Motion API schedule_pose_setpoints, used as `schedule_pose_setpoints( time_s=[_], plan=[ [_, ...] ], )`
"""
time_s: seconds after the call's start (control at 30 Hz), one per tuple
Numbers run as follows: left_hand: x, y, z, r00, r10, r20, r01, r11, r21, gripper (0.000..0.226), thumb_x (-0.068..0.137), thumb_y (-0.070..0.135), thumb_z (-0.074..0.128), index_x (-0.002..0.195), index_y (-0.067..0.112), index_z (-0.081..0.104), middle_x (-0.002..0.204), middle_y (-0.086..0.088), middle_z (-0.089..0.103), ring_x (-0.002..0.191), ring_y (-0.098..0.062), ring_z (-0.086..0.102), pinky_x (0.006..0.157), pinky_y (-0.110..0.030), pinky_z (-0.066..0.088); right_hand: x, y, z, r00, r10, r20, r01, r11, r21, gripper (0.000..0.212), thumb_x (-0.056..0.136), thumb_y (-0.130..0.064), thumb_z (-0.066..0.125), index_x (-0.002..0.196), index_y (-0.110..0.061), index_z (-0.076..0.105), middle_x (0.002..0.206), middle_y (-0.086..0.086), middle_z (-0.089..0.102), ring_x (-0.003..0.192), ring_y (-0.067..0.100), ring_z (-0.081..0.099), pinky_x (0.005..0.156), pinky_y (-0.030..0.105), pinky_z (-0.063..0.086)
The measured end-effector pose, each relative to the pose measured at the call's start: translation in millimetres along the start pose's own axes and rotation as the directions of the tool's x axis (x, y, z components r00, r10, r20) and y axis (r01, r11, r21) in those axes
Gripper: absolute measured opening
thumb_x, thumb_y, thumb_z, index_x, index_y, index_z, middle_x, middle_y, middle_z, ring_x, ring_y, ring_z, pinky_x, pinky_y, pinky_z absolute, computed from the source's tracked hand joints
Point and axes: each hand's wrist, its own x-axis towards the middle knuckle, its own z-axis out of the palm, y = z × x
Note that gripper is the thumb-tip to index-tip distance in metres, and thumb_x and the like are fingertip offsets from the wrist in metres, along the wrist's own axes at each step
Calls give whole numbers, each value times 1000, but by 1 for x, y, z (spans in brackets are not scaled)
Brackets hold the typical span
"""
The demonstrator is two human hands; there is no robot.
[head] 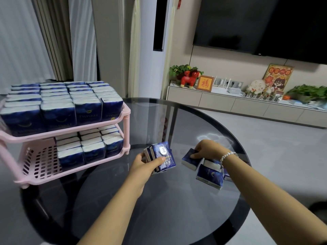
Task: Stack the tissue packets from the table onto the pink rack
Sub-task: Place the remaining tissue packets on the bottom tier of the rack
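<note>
Where the round glass desk [177,200] carried the lot, items stood as follows. Pink rack [74,131]: two tiers, at the far left of the desk; upper tier filled with upright blue tissue packets [58,101] in rows; lower tier holding further packets [90,147] on its right part, its slotted floor bare on the left. Left hand [143,161]: near centre, fingers curled and clamped round a bunch of packets [163,156], thumb pressed across the printed front of the outermost one; exact count in the bunch could not be told. Right hand [207,149]: right of the bunch, fingers [196,154] bent down onto a loose packet [190,159] lying on the desk; whether they pinched it or merely pressed on it could not be told. A beaded bracelet [228,155] sat on that wrist. Remaining loose packets [209,174]: a small heap just near of the right hand, partly hidden under the forearm, touching one another. Background: television [265,25] on the far wall, low cabinet [238,103] beneath it bearing a red horse figure [188,79], a framed plaque [205,83] and potted plants [309,92]. Curtains [44,38] hung at far left.
</note>
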Motion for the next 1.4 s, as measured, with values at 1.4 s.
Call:
schedule_pose_setpoints(
  time_s=[1.4],
  plan=[
    [-84,18,-87,991,117,-67,-112,991,74,129,22,60,89,132,19,37,120,1,61,111,-15,59,103,-35,45,-127,-161,81,878,-390,-278,333,79,940,22,97,-22,47,108,-19,66,108,3,71,103,16,65,95,29,49]
  ],
)
